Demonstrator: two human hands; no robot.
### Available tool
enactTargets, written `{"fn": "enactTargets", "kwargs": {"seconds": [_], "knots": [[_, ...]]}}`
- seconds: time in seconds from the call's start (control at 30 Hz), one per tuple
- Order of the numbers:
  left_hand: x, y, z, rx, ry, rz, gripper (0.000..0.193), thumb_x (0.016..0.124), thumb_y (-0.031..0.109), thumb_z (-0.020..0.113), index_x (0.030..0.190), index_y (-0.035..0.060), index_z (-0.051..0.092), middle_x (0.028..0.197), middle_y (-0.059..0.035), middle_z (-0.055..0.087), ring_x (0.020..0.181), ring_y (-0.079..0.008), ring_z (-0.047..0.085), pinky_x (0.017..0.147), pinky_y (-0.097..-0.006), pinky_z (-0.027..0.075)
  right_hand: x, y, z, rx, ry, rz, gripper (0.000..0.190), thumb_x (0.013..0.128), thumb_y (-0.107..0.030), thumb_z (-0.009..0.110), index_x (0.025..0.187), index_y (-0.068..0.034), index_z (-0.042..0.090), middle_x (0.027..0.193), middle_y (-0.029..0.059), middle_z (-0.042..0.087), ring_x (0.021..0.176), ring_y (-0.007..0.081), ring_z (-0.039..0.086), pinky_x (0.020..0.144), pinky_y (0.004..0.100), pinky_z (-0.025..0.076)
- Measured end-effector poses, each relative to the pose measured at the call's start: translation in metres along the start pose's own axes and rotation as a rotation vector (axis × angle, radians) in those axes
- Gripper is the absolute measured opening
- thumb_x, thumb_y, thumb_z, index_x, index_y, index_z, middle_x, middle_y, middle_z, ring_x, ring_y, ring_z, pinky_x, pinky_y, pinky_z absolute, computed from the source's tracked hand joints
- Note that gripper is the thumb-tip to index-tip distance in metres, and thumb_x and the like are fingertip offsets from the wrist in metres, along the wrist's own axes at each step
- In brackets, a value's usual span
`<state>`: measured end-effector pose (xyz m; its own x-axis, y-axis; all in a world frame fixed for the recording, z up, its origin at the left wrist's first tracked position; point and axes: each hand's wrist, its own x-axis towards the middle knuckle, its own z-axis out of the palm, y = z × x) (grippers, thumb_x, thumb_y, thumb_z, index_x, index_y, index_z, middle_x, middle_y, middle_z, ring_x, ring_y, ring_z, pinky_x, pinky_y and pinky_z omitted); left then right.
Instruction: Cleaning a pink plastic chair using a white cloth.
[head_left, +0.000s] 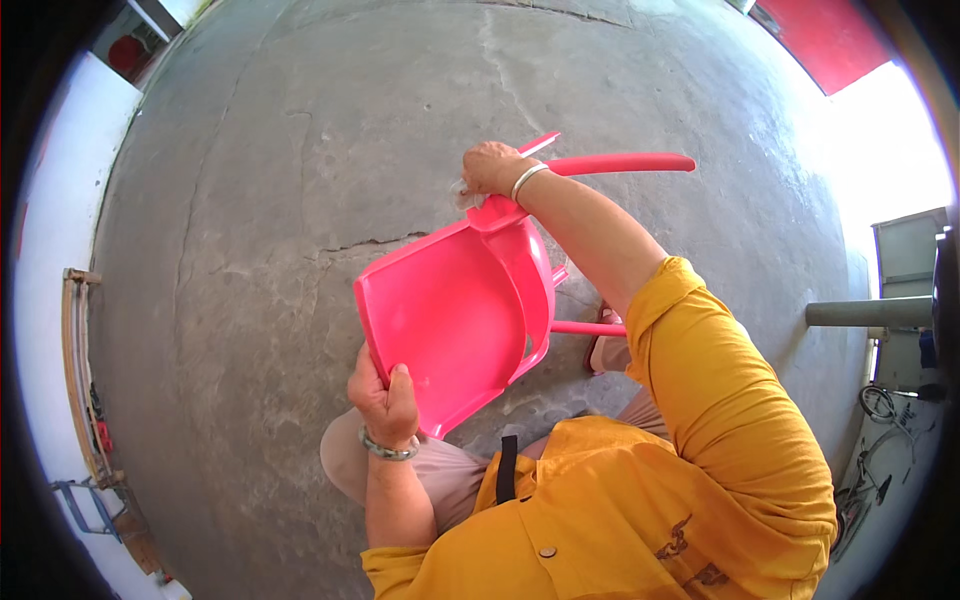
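Note:
A pinkish-red plastic chair (442, 307) lies tipped before me, above the concrete floor, its legs pointing to the right. My left hand (386, 401) grips the near-left corner of its broad panel, thumb on the inner face. At the chair's far corner, my right hand (491, 171) presses a whitish, crumpled cloth or tissue (469, 196) against the plastic. Part of the chair's right side is hidden behind my right forearm. One chair leg (630, 163) sticks out beyond that wrist; another leg (585, 328) passes beside my foot (600, 345).
Cracked concrete floor (247, 187) surrounds me. Along the left white wall stand a wooden frame (79, 367) and a blue metal frame (86, 510). To the right are a grey post (862, 311) and a bicycle (862, 465).

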<state>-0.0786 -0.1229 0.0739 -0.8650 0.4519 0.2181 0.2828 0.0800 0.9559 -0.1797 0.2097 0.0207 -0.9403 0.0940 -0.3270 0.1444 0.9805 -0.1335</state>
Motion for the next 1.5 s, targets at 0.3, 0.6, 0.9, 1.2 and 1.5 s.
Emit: {"fn": "enactTargets", "kwargs": {"seconds": [0.3,0.6,0.9,1.2,1.5], "knots": [[0.002,-0.005,-0.003,0.053,0.034,0.035,0.034,0.076,0.001,0.045,0.107,-0.0066,0.056,0.082,-0.0108,0.063,0.070,-0.0162,0.060,0.067,-0.0281,0.048,-0.063,0.056,-0.020,0.088,0.037,-0.131,0.030,0.081,-0.024,0.053,0.102,-0.005,0.064,0.104,0.0173,0.063,0.101,0.0334,0.058,0.086,0.0424,0.045],[0.002,-0.006,-0.003,0.077,0.024,0.029,0.033,0.076,0.001,0.045,0.106,-0.0047,0.057,0.084,-0.0113,0.064,0.073,-0.0164,0.060,0.069,-0.0288,0.048,-0.143,0.096,-0.036,-0.117,0.107,0.010,0.031,0.075,-0.007,0.062,0.105,-0.011,0.055,0.110,0.0058,0.057,0.105,0.0249,0.056,0.087,0.0391,0.044],[0.002,-0.012,-0.002,0.075,0.078,0.043,0.033,0.075,0.003,0.046,0.105,-0.0045,0.058,0.083,-0.0109,0.064,0.073,-0.0167,0.061,0.068,-0.0298,0.048,-0.205,0.127,-0.044,-0.333,0.225,0.160,0.047,0.068,-0.001,0.067,0.109,-0.016,0.051,0.111,0.0003,0.056,0.111,0.0175,0.052,0.090,0.0377,0.040],[0.001,-0.012,-0.004,0.082,0.056,0.014,0.031,0.075,0.004,0.046,0.102,-0.0045,0.058,0.080,-0.0093,0.062,0.069,-0.0161,0.058,0.065,-0.0308,0.047,-0.233,0.159,-0.036,-0.105,0.358,0.180,0.037,0.070,0.006,0.059,0.101,-0.012,0.050,0.109,0.0079,0.056,0.104,0.0284,0.055,0.085,0.0375,0.046],[0.001,-0.027,-0.014,0.118,0.000,-0.071,0.030,0.075,0.003,0.047,0.102,-0.0046,0.059,0.082,-0.0090,0.063,0.072,-0.0147,0.057,0.068,-0.0298,0.047,-0.267,0.187,-0.018,-0.048,0.662,0.371,0.006,0.078,-0.008,0.056,0.083,-0.008,0.060,0.086,0.0146,0.063,0.086,0.0323,0.062,0.074,0.0394,0.050]]}}
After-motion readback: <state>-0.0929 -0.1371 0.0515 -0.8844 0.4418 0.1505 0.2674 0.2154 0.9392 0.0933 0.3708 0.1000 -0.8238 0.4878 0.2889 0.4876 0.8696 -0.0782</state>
